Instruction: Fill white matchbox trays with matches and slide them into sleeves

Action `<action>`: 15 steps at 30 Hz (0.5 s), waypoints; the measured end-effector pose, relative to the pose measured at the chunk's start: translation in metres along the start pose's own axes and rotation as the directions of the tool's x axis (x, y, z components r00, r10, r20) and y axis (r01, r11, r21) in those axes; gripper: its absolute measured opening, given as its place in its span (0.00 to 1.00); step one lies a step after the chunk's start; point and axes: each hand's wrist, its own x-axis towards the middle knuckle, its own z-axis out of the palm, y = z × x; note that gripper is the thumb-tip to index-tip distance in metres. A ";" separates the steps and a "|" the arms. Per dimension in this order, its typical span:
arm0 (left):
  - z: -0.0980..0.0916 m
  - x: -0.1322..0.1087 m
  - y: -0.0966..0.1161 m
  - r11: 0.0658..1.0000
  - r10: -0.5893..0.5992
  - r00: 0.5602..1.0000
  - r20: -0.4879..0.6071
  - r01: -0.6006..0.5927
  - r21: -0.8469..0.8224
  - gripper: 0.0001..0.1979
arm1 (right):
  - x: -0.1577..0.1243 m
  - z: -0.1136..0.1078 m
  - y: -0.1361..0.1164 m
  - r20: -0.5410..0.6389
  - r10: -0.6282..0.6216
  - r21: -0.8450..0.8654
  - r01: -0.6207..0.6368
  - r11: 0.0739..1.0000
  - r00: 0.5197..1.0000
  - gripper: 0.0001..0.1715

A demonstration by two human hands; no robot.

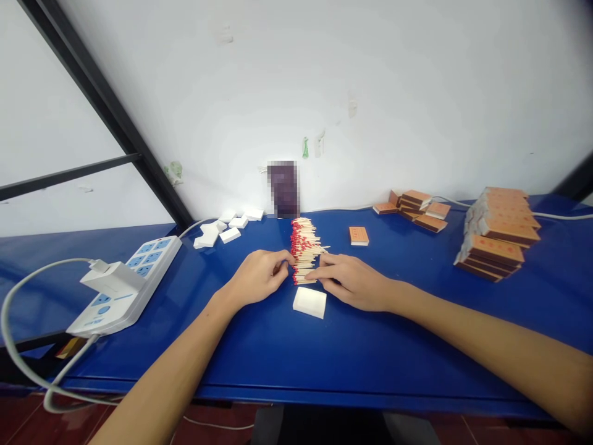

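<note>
A long pile of red-headed matches (303, 244) lies on the blue table, heads toward the left. My left hand (264, 275) is at the pile's left side, its fingers curled and their tips against the match heads. From the right, my right hand (352, 279) reaches the stick ends, with its fingers apart and one fingertip resting over the nearest matches. Whether any single match is pinched is hidden by the fingers. Just in front of the pile sits a white matchbox tray (309, 301).
Several white trays (230, 235) lie at the back left. One orange matchbox sleeve (358, 235) lies right of the pile, with more matchboxes (414, 207) behind and a stack of them (498, 232) at far right. A white power strip (134, 278) with cables occupies the left.
</note>
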 end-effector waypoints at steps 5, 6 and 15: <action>0.000 0.000 0.000 1.000 0.004 1.000 0.013 -0.004 -0.001 0.13 | -0.001 0.000 0.000 0.001 0.001 -0.016 -0.001 1.000 1.000 0.25; 0.000 0.000 0.000 1.000 0.004 1.000 0.012 -0.004 -0.002 0.13 | 0.000 0.000 0.000 0.002 0.001 -0.017 -0.001 1.000 1.000 0.25; -0.001 0.000 0.002 1.000 -0.006 1.000 0.012 0.006 -0.018 0.12 | 0.000 0.001 0.000 -0.017 0.008 -0.014 -0.009 1.000 1.000 0.23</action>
